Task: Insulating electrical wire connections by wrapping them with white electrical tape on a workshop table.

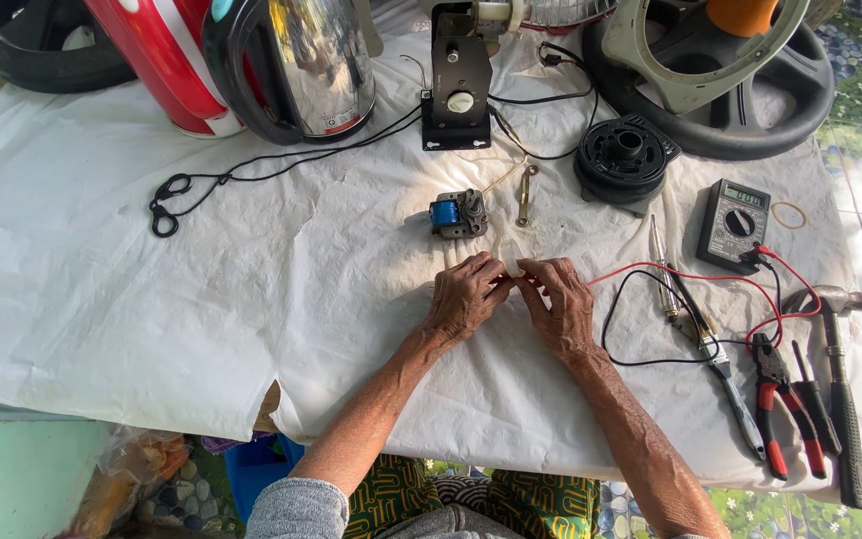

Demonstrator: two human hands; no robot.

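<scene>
Both hands are down on the white-sheeted desk (102, 299), pinched together over a small whitish piece (514, 266), maybe tape or a plastic bit, hard to tell from where I stand. The left hand (464, 296) has its fingertips closed on one end and the right hand (561, 304) grips the other, thumbs nearly touching, so neither hand is loose. The piece sits right between them, just below the small motor with the blue coil (458, 214) and the little metal link bar (525, 194). If I were doing this bit, I'd say keep the wrists resting on the sheet like they are, since it steadies fiddly fingertip work, and keep the pull even on both sides so the thing doesn't tear or slip. The red and black probe leads (690, 284) from the multimeter (733, 226) loop close to the right wrist, so I'd watch not to snag them. The pliers (778, 404), screwdriver (730, 384) and hammer (840, 384) lie well off to the right, out of the way. Kettle (296, 65) and fan parts (710, 70) sit at the far edge, no bother.
</scene>
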